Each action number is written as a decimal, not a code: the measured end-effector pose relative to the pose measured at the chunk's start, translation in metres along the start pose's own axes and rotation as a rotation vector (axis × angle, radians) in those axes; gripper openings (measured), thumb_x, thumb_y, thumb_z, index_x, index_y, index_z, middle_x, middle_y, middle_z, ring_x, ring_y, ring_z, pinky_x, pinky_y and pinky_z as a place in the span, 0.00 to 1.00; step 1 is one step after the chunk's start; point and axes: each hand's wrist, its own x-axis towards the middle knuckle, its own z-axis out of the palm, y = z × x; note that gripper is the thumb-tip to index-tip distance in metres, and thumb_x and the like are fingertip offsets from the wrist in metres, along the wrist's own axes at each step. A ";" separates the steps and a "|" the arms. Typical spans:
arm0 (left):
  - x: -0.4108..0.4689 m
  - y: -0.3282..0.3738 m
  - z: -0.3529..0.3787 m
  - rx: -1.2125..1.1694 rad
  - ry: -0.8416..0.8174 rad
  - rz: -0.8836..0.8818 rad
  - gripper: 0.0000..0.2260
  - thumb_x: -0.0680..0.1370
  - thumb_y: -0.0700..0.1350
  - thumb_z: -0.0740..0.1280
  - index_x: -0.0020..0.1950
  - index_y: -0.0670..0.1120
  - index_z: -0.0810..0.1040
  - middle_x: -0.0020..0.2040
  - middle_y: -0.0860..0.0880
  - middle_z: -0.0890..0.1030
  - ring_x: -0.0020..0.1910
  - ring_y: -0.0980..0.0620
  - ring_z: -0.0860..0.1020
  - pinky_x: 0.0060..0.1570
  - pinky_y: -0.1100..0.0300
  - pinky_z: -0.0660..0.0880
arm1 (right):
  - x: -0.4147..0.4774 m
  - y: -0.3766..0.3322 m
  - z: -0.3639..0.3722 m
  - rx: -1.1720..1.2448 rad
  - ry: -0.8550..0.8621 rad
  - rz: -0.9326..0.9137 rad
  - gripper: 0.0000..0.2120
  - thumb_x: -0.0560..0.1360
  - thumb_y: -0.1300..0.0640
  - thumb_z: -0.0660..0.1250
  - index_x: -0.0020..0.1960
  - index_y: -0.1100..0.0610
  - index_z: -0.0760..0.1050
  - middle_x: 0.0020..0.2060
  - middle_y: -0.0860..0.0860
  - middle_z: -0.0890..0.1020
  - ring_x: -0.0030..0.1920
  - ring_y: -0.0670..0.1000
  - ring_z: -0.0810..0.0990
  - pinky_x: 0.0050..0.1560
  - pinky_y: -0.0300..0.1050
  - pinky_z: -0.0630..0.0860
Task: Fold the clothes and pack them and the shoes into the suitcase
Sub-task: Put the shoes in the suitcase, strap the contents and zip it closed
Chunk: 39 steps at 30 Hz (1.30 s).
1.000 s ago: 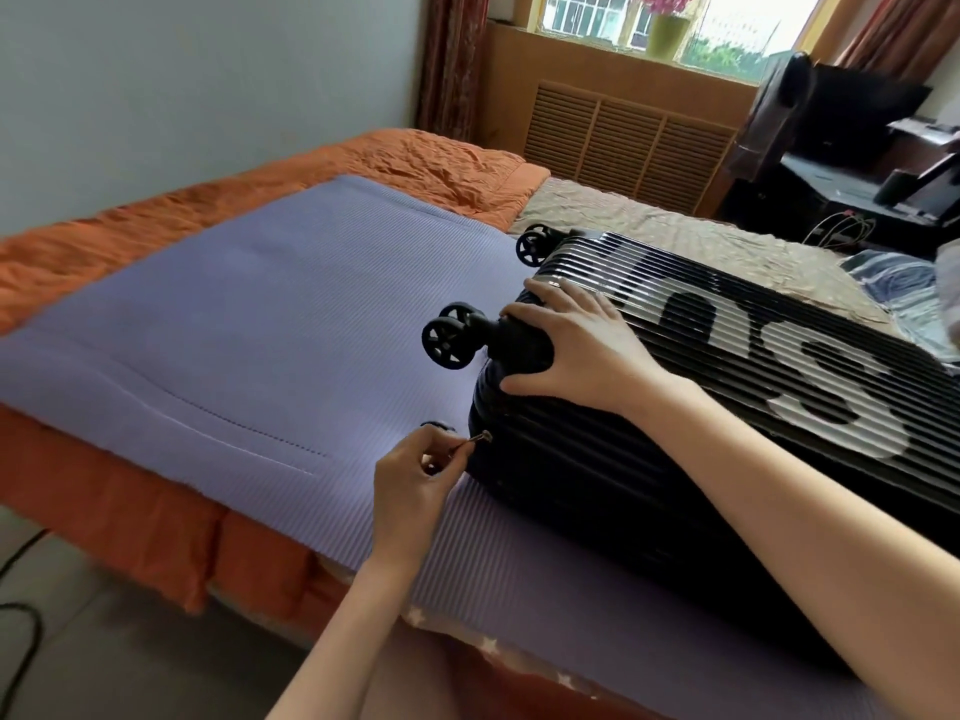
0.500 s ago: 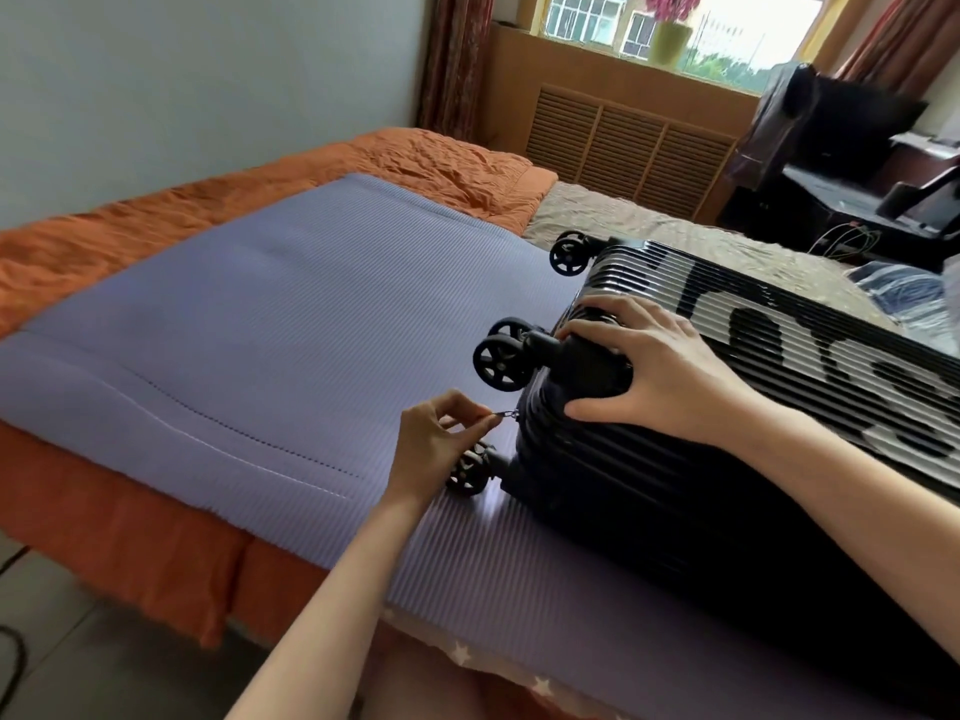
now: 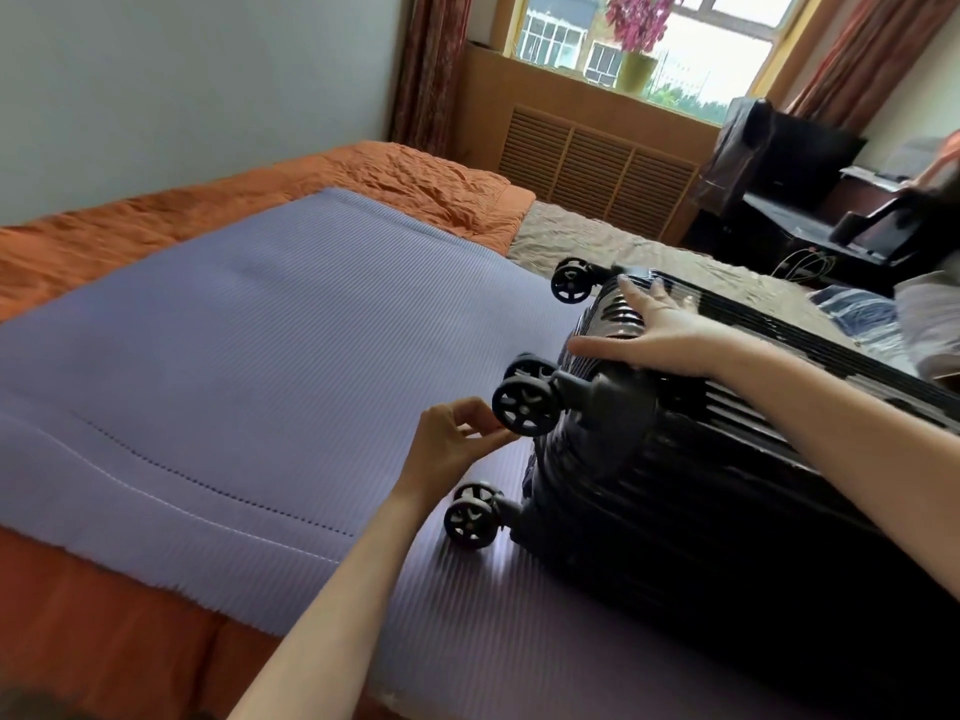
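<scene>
Opening the closed suitcase (image 3: 675,491), which lies flat on the mat (image 3: 234,356). My left hand (image 3: 457,449) is at the suitcase's wheel end, just below its upper near wheel (image 3: 524,405). Thumb and fingertips are drawn into a tight pinch, by my judgement on the zip pull, though the pull itself is hidden. My right hand (image 3: 660,330) lies on the suitcase's top, fingers straight and spread, gripping nothing. To do this step well, I should draw the pull along the seam rather than away from it. I should also steer the pinch clear of the wheels at the corner, and press down with the flat hand so the shell does not slide. Packing, I judge, has not begun.
</scene>
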 end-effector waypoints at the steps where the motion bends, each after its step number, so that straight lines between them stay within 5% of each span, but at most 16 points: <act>1: 0.005 -0.002 0.000 0.007 -0.006 0.002 0.11 0.70 0.44 0.76 0.45 0.37 0.81 0.41 0.43 0.84 0.42 0.50 0.82 0.49 0.64 0.77 | 0.002 -0.001 -0.001 -0.035 -0.027 -0.015 0.56 0.55 0.24 0.61 0.76 0.39 0.40 0.77 0.48 0.39 0.76 0.60 0.37 0.74 0.61 0.43; 4: 0.017 -0.007 -0.001 0.032 -0.014 0.006 0.11 0.70 0.41 0.74 0.47 0.34 0.80 0.43 0.40 0.83 0.46 0.47 0.81 0.49 0.69 0.74 | 0.006 0.002 0.001 -0.110 -0.075 -0.041 0.57 0.54 0.23 0.62 0.76 0.37 0.42 0.77 0.46 0.39 0.75 0.59 0.35 0.74 0.63 0.42; 8: 0.029 -0.007 0.001 0.091 -0.039 0.028 0.06 0.71 0.37 0.73 0.43 0.35 0.80 0.39 0.41 0.82 0.39 0.55 0.79 0.44 0.73 0.71 | 0.010 0.013 0.001 -0.124 -0.064 -0.060 0.56 0.50 0.19 0.58 0.74 0.32 0.44 0.77 0.42 0.40 0.76 0.55 0.36 0.72 0.68 0.42; 14: 0.051 -0.007 0.006 0.135 -0.064 0.074 0.03 0.71 0.34 0.70 0.41 0.35 0.79 0.36 0.42 0.81 0.34 0.57 0.77 0.41 0.73 0.70 | 0.021 0.023 -0.019 -0.092 -0.062 -0.111 0.56 0.50 0.16 0.56 0.74 0.33 0.47 0.77 0.41 0.44 0.77 0.52 0.40 0.75 0.60 0.43; 17: 0.066 -0.007 0.009 0.153 -0.083 0.084 0.05 0.69 0.37 0.73 0.38 0.37 0.79 0.34 0.45 0.80 0.34 0.61 0.76 0.41 0.74 0.70 | 0.026 0.022 -0.026 -0.047 -0.108 -0.096 0.53 0.53 0.22 0.59 0.75 0.34 0.46 0.77 0.41 0.41 0.76 0.51 0.35 0.74 0.56 0.40; 22: 0.088 -0.012 0.018 0.109 -0.072 0.032 0.06 0.68 0.43 0.77 0.37 0.45 0.81 0.35 0.49 0.83 0.39 0.53 0.82 0.48 0.63 0.77 | 0.040 0.025 -0.033 -0.045 -0.199 -0.149 0.54 0.52 0.21 0.58 0.75 0.33 0.46 0.76 0.41 0.39 0.77 0.50 0.39 0.76 0.56 0.43; 26: 0.108 -0.018 0.026 0.129 -0.050 0.002 0.06 0.68 0.45 0.76 0.38 0.45 0.81 0.36 0.51 0.83 0.40 0.55 0.82 0.49 0.67 0.75 | 0.048 0.033 -0.042 -0.091 -0.236 -0.192 0.53 0.51 0.18 0.56 0.73 0.30 0.46 0.76 0.39 0.39 0.77 0.49 0.42 0.75 0.54 0.45; 30: 0.118 -0.020 0.028 0.148 -0.073 -0.008 0.06 0.68 0.46 0.76 0.39 0.46 0.82 0.37 0.53 0.84 0.40 0.57 0.81 0.49 0.73 0.72 | 0.051 0.044 -0.030 -0.127 -0.217 -0.238 0.56 0.45 0.15 0.50 0.71 0.26 0.41 0.73 0.36 0.34 0.74 0.47 0.31 0.74 0.63 0.40; 39: 0.128 -0.006 0.029 0.197 -0.100 -0.115 0.10 0.67 0.52 0.74 0.38 0.47 0.81 0.36 0.54 0.83 0.40 0.56 0.81 0.48 0.75 0.70 | 0.046 0.046 -0.026 -0.141 -0.176 -0.282 0.54 0.51 0.16 0.46 0.72 0.31 0.34 0.73 0.38 0.30 0.72 0.48 0.26 0.73 0.64 0.36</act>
